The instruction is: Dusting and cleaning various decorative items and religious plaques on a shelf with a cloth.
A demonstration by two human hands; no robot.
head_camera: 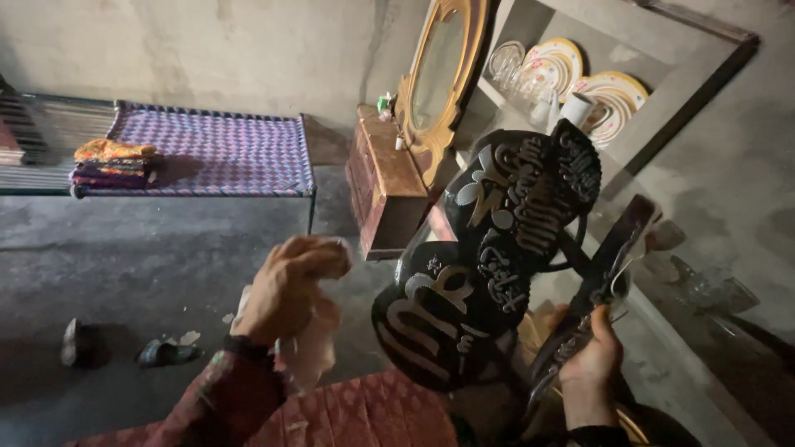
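The right hand is closed around the lower stem of a black ornament, a cluster of rounded dark plaques with raised silver lettering. It holds the piece up in the air, just in front of the shelf. The left hand is curled around a pale crumpled cloth, near the ornament but apart from it.

Hazards from this position:

1. Tipping. The grip sits at the bottom of the ornament and the wide plaques stand well above it. The load looks top-heavy; a loose hold could let it swing sideways or slide out.

2. Collision. Behind the ornament stand patterned plates and clear glasses on the shelf. More glassware stands on the ledge just to the right. A careless turn of the ornament could strike and break them.

3. Mirror contact. The gold-framed mirror on the wooden dresser stands near the top-left plaque.

4. Drop. The floor appears to be hard concrete; a fall would likely chip the lettering.

5. Low light. The room is dim, so edges are hard to judge.
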